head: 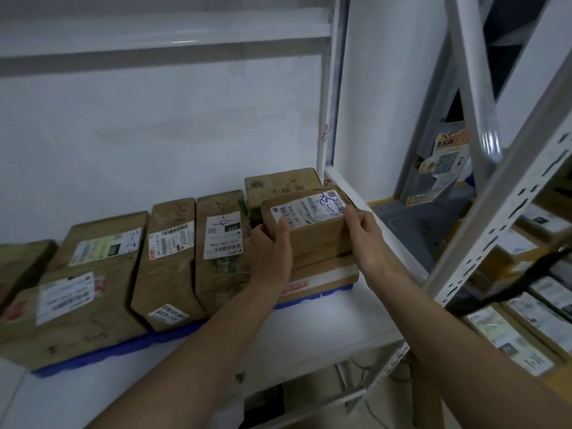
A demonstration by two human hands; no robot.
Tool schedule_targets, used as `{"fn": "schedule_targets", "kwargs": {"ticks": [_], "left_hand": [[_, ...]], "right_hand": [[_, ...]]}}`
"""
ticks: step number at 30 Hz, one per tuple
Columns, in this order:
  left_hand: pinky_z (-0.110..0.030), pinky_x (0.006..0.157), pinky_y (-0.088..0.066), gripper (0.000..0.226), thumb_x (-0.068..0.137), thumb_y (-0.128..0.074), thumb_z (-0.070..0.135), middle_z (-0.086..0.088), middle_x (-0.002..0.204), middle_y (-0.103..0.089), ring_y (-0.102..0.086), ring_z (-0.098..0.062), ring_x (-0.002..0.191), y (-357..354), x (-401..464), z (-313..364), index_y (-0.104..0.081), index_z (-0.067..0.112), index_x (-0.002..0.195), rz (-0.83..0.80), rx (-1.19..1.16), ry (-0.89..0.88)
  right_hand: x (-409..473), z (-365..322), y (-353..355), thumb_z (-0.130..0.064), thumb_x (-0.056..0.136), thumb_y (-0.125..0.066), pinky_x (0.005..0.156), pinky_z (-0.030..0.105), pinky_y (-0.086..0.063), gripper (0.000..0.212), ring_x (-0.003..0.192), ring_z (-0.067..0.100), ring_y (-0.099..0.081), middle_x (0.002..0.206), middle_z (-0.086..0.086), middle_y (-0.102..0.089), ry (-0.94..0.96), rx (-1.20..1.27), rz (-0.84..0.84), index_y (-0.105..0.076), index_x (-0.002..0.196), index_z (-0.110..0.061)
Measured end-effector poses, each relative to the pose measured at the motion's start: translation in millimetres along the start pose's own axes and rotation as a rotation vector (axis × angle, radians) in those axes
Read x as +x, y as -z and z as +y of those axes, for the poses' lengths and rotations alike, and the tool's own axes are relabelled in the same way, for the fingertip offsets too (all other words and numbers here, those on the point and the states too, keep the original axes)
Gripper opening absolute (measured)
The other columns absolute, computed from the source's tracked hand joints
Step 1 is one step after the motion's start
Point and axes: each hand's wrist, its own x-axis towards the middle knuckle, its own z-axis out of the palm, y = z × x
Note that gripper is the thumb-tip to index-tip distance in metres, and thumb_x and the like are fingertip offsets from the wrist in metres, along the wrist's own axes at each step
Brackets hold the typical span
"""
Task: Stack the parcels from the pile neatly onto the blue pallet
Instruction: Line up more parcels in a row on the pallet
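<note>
A small brown parcel (312,226) with a white label and blue pen marks rests on top of a flat parcel (322,278) at the right end of the blue pallet (173,334). My left hand (270,249) grips its left side and my right hand (366,235) grips its right side. Behind it stands a taller brown parcel (281,182). A row of several labelled brown parcels (168,258) fills the pallet to the left.
The pallet lies on a white shelf (309,329) against a white wall. A white shelf upright (329,88) rises just right of the stack. A second rack (501,218) at the right holds more labelled parcels (513,339).
</note>
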Motion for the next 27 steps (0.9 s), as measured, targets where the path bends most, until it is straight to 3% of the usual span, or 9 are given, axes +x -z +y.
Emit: {"fn": "schedule_targets", "kwargs": {"ticks": [5,8,10,13,14,17,20,23,27], "left_hand": [[-0.045,0.097,-0.045,0.052,0.094,-0.042,0.053,-0.007,0.125,-0.052,-0.051,-0.023,0.111,-0.4,-1.1,-0.7,-0.044,0.015,0.130,-0.037,-0.051,0.055],[-0.032,0.079,-0.045,0.051,0.095,-0.039,0.055,0.002,0.112,-0.056,-0.053,-0.014,0.098,5.0,-2.2,6.3,-0.044,0.017,0.129,-0.060,-0.084,0.048],[-0.026,0.069,-0.041,0.053,0.094,-0.037,0.057,0.002,0.108,-0.058,-0.055,-0.012,0.096,16.0,2.3,14.6,-0.047,0.015,0.125,-0.047,-0.044,-0.007],[-0.029,0.083,-0.041,0.052,0.094,-0.038,0.056,0.001,0.121,-0.059,-0.054,-0.016,0.108,45.2,9.4,24.1,-0.051,0.018,0.127,-0.040,0.129,-0.116],[-0.029,0.086,-0.042,0.048,0.095,-0.041,0.052,0.002,0.123,-0.059,-0.055,-0.014,0.107,57.5,11.3,25.1,-0.053,0.019,0.128,-0.027,0.205,-0.162],[-0.023,0.075,-0.044,0.034,0.096,-0.048,0.038,0.000,0.119,-0.063,-0.058,-0.008,0.090,98.0,12.5,18.7,-0.061,0.020,0.122,0.058,0.476,-0.295],[-0.028,0.075,-0.041,0.031,0.095,-0.047,0.040,-0.002,0.120,-0.061,-0.054,-0.015,0.096,139.1,10.5,3.4,-0.063,0.019,0.111,0.108,0.715,-0.260],[-0.029,0.078,-0.036,0.026,0.090,-0.049,0.038,-0.001,0.122,-0.055,-0.049,-0.018,0.105,179.5,-1.1,-15.8,-0.061,0.024,0.109,0.127,0.823,-0.115],[-0.034,0.078,-0.046,0.032,0.090,-0.043,0.042,-0.002,0.113,-0.063,-0.058,-0.024,0.105,235.3,-17.6,-37.5,-0.065,0.024,0.107,0.128,1.029,-0.079]], "right_hand": [[2.5,1.8,-0.2,-0.064,0.089,-0.039,0.083,0.033,-0.034,0.055,0.088,0.005,-0.047,0.094,-0.020,-0.048,-0.027,0.014,0.009,-0.037,0.131,-0.029],[3.1,-7.9,3.3,-0.062,0.089,-0.040,0.088,0.033,-0.035,0.067,0.100,0.013,-0.046,0.118,-0.006,-0.050,-0.001,-0.037,0.034,-0.026,0.143,-0.025],[5.4,-21.6,3.2,-0.059,0.090,-0.041,0.095,0.035,-0.036,0.066,0.117,0.019,-0.046,0.135,0.001,-0.047,0.107,-0.175,0.085,-0.027,0.144,-0.023],[5.8,-55.1,-8.5,-0.040,0.092,-0.053,0.100,0.036,-0.036,0.054,0.124,0.025,-0.043,0.137,0.009,-0.048,0.389,-0.453,0.108,-0.040,0.137,-0.015],[4.5,-66.6,-16.7,-0.034,0.091,-0.056,0.103,0.038,-0.034,0.052,0.125,0.026,-0.042,0.137,0.011,-0.048,0.481,-0.547,0.065,-0.043,0.136,-0.013],[-4.6,-92.4,-54.0,-0.027,0.088,-0.060,0.112,0.038,-0.022,0.060,0.134,0.028,-0.033,0.144,0.011,-0.041,0.679,-0.779,-0.118,-0.037,0.141,-0.012],[-25.7,-103.3,-99.9,-0.032,0.092,-0.053,0.111,0.038,-0.023,0.051,0.134,0.027,-0.031,0.144,0.009,-0.040,0.844,-0.879,-0.262,-0.040,0.138,-0.014],[-50.8,-105.5,-144.4,-0.035,0.094,-0.051,0.107,0.037,-0.028,0.049,0.130,0.030,-0.033,0.141,0.012,-0.041,0.888,-0.993,-0.450,-0.043,0.135,-0.010],[-83.2,-102.9,-195.4,-0.033,0.092,-0.049,0.109,0.046,-0.029,0.053,0.134,0.033,-0.029,0.147,0.012,-0.034,0.845,-1.138,-0.627,-0.036,0.140,-0.014]]}}
